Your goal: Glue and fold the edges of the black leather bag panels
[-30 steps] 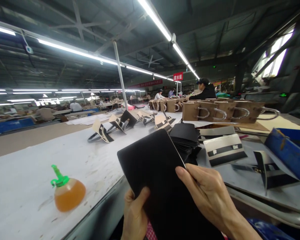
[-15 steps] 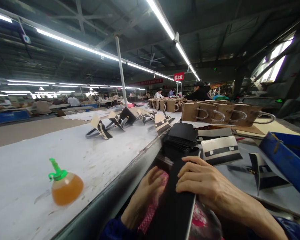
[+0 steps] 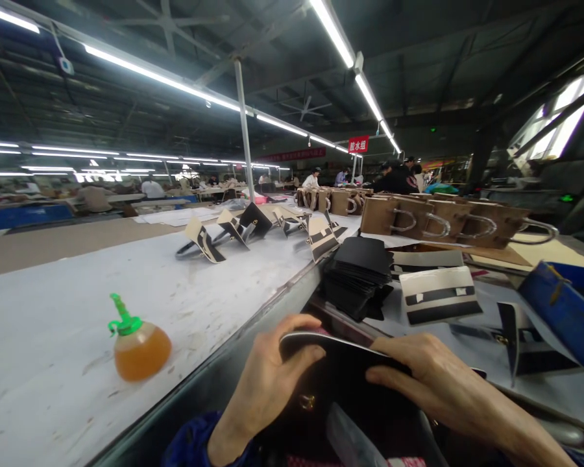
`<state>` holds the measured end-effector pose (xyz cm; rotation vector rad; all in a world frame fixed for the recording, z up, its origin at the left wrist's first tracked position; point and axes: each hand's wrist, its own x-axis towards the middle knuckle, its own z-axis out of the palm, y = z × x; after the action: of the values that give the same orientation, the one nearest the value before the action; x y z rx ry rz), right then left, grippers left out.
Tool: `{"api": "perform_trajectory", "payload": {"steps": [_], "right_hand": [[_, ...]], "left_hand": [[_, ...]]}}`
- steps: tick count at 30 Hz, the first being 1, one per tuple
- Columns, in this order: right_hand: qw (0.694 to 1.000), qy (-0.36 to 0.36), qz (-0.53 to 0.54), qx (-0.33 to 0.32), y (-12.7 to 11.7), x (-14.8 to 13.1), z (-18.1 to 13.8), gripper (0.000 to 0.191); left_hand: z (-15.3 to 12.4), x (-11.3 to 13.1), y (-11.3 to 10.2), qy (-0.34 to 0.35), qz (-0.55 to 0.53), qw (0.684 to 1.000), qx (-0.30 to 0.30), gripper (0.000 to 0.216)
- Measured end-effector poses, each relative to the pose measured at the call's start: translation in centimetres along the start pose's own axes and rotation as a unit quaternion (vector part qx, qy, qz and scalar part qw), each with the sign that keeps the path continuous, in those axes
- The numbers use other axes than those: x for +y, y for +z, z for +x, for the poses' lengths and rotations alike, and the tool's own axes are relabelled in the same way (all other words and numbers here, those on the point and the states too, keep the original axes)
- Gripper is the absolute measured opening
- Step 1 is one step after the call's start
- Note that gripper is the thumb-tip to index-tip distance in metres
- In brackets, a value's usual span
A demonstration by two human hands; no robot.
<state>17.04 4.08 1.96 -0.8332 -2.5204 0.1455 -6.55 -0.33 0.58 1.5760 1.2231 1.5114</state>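
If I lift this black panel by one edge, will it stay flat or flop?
Probably flexes: the black panel curves along its pale edge between the left hand and right hand. That edge looks thin, so it is likely light. The stack of similar black pieces sits splayed, hinting they slide easily.

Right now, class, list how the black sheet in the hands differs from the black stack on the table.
The black sheet is one piece, the black stack many. The black sheet is curved between left hand and right hand; the black stack lies flat, untouched. Both are black.
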Motion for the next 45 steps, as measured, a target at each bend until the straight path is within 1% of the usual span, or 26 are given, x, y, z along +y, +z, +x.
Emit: {"api": "perform_trajectory", "payload": {"steps": [2,3,7,9,11,14,16,19,22,24,27,30,32,33,35,38,41,43,45], "right_hand": [[0.999,0.000,0.003,0.038,0.4,-0.6,0.1,0.012],[0.998,-0.006,0.001,0.059,0.7,-1.0,0.3,0.010],[0.988,-0.039,-0.025,0.144,2.3,-2.1,0.8,0.027],[0.985,-0.040,-0.021,0.166,2.8,-2.3,1.1,0.033],[0.987,-0.032,0.000,0.160,3.0,-2.4,1.3,0.033],[0.991,-0.005,0.036,0.130,3.0,-2.3,1.4,0.029],[0.992,0.013,0.056,0.116,3.1,-2.4,1.4,0.026],[0.993,0.023,0.061,0.097,3.6,-2.6,1.3,0.023],[0.997,0.036,0.025,0.065,4.4,-3.0,1.5,0.020],[0.997,0.056,0.006,0.056,4.9,-3.1,1.6,0.017],[0.996,0.066,0.016,0.063,5.4,-2.9,1.6,0.014],[0.994,0.058,0.044,0.076,5.6,-2.3,1.3,0.016],[0.993,0.052,0.062,0.085,5.3,-1.8,1.0,0.019],[0.992,0.047,0.070,0.089,5.1,-1.6,1.0,0.021],[0.991,0.029,0.085,0.099,4.8,-1.5,1.0,0.024],[0.988,-0.020,0.070,0.135,4.5,-2.1,1.2,0.027],[0.977,-0.069,-0.006,0.203,4.9,-3.3,1.3,0.032],[0.968,-0.071,-0.059,0.235,5.2,-4.0,1.3,0.031],[0.965,-0.055,-0.084,0.243,5.5,-4.2,1.1,0.030]], "left_hand": [[0.1,0.0,0.4,-0.003,-0.014,1.000,0.026,0.018],[0.1,0.0,0.6,-0.009,-0.022,0.999,0.028,0.018],[-0.1,-0.4,1.1,-0.022,-0.022,0.999,0.022,0.018],[-0.1,-0.6,1.2,-0.017,-0.017,0.999,0.032,0.020],[-0.2,-0.6,1.1,-0.006,-0.015,0.999,0.031,0.024],[-0.4,-0.7,0.8,0.010,0.001,1.000,0.004,0.013],[-0.6,-1.1,0.5,0.018,0.045,0.999,-0.003,0.021],[-1.1,-2.5,0.0,0.044,0.142,0.988,0.028,0.031],[-1.4,-4.2,-0.5,0.061,0.194,0.978,0.044,0.032],[-1.7,-4.9,-0.6,0.046,0.185,0.980,0.057,0.031],[-2.2,-4.9,-0.4,-0.019,0.122,0.989,0.077,0.032],[-2.9,-4.2,-0.1,-0.102,0.015,0.993,0.055,0.034],[-3.1,-3.7,0.1,-0.123,-0.040,0.991,0.021,0.036],[-3.1,-3.5,0.3,-0.118,-0.047,0.992,-0.002,0.034],[-2.9,-3.3,0.4,-0.095,-0.028,0.994,-0.044,0.032],[-2.3,-3.1,0.6,-0.070,0.008,0.995,-0.076,0.034],[-1.9,-2.8,0.8,-0.045,0.038,0.995,-0.078,0.036],[-1.8,-2.6,1.1,-0.029,0.063,0.995,-0.071,0.038],[-1.7,-2.4,1.5,-0.018,0.079,0.995,-0.060,0.039]]}}
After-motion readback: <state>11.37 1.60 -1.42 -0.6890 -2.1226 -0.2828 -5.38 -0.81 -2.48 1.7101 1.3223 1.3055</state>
